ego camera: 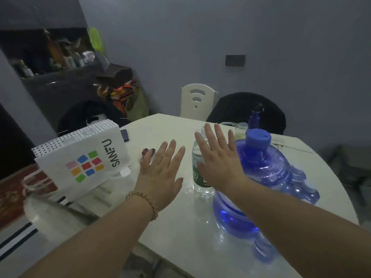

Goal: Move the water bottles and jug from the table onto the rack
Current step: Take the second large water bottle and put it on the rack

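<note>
A big blue water jug with a blue cap stands on the white table at the right. A clear water bottle with a green label stands just left of it, partly hidden by my right hand. That hand hovers flat, fingers straight and spread, in front of the bottle and jug. My left hand, with a bead bracelet on the wrist, hovers flat over the table, holding nothing. Behind the jug stand a small clear bottle and a dark purple bottle.
A white paper bag with coloured squares lies on the table's left side, over papers. Small dark and red items sit beyond my left fingers. A white chair and a dark-draped chair stand behind the table. A cluttered dark shelf fills the back left.
</note>
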`<state>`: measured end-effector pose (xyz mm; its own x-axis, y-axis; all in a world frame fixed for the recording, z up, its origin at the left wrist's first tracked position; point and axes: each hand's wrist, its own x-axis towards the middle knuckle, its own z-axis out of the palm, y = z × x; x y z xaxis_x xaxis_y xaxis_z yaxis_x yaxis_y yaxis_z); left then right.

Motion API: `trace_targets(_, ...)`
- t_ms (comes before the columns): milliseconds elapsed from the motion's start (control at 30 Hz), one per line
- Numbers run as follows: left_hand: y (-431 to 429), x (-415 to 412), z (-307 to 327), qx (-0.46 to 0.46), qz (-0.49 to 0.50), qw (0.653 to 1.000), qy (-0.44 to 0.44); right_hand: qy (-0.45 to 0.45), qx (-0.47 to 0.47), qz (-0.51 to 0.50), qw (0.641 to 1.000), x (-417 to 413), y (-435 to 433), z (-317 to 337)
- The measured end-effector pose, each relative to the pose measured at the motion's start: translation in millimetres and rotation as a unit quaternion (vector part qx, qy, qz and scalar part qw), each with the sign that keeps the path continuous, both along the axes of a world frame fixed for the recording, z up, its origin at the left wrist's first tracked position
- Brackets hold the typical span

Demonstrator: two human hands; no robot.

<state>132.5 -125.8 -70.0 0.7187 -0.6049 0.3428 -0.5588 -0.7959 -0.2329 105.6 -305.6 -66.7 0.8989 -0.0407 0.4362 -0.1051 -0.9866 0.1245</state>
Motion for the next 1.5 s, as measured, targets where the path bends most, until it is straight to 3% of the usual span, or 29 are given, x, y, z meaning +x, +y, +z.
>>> trace_targets(267, -14.3, 104.9, -27.6, 0.000, -0.146, 0.989, 0.037, 0.025, -0.037, -0.142, 0.989, 81.6, 9.8, 0.0)
trace_targets(433, -24.0, 162.1, -42.5, -0.007, -0.236, 0.971, 0.048, 0.077, 0.004, -0.148, 0.986, 109.5, 17.6, -8.9)
trace_targets(600, -56.8, 187.5, -46.7, -0.027, -0.271, 0.958, 0.093, 0.132, -0.088, -0.111, 0.981, 102.5, 21.6, -14.8)
trace_targets(800, -77.2, 179.4, -63.9, -0.066, -0.379, 0.908, 0.168, 0.115, -0.058, -0.094, 0.987, 69.4, 42.5, -28.5)
trace_targets(967, -64.2, 153.3, -85.8, -0.091, -0.442, 0.859, 0.243, 0.028, -0.045, -0.075, 0.996, 8.7, 67.5, -53.3)
trace_targets(1100, -47.6, 117.5, -94.7, -0.198, -0.528, 0.805, 0.186, -0.030, -0.077, -0.067, 0.994, -39.0, 80.8, -75.3)
trace_targets(1167, -37.8, 99.0, -108.5, -0.208, -0.564, 0.782, 0.164, -0.003, -0.071, -0.066, 0.995, -67.6, 89.5, -84.0)
trace_targets(1267, -21.7, 75.2, -136.5, -0.135, -0.593, 0.783, 0.126, 0.079, -0.042, -0.061, 0.994, -98.5, 100.6, -96.9)
trace_targets(1367, -14.4, 46.6, -158.5, -0.058, -0.588, 0.792, 0.154, 0.174, 0.015, -0.085, 0.981, -121.9, 110.9, -117.0)
trace_targets(1500, -16.1, 8.7, -171.5, -0.028, -0.577, 0.794, 0.187, 0.235, 0.115, -0.122, 0.957, -150.1, 115.9, -142.5)
